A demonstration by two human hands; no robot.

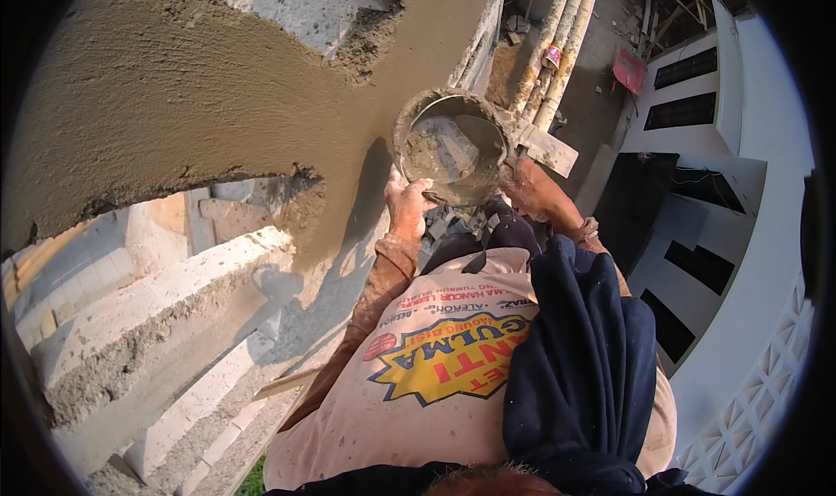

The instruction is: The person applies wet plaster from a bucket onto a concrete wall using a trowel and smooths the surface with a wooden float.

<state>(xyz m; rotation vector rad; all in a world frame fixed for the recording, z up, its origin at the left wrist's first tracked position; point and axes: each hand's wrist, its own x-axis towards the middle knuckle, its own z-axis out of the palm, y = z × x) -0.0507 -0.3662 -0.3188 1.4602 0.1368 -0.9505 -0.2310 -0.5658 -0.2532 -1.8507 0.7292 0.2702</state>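
Note:
A round bucket (442, 187) caked in grey mortar is held up in front of me, with wet mortar and a pale, partly smeared shape inside. My left hand (407, 202) grips its lower left side with curled fingers. On its right, my right hand (533, 187) is closed at the rim beside a flat, mortar-stained trowel (549, 155); its fingertips are partly hidden, so I cannot tell exactly which of the two it grips. Freshly plastered wall surface (131, 104) lies at the left, with rough edges round openings.
Pale concrete ledges (157, 296) and a wooden strip (283, 383) lie lower left. Mottled poles (564, 52) run behind the bucket beside a path (596, 95) with rubble and a red wheelbarrow (629, 67). A white building (740, 217) stands at the right.

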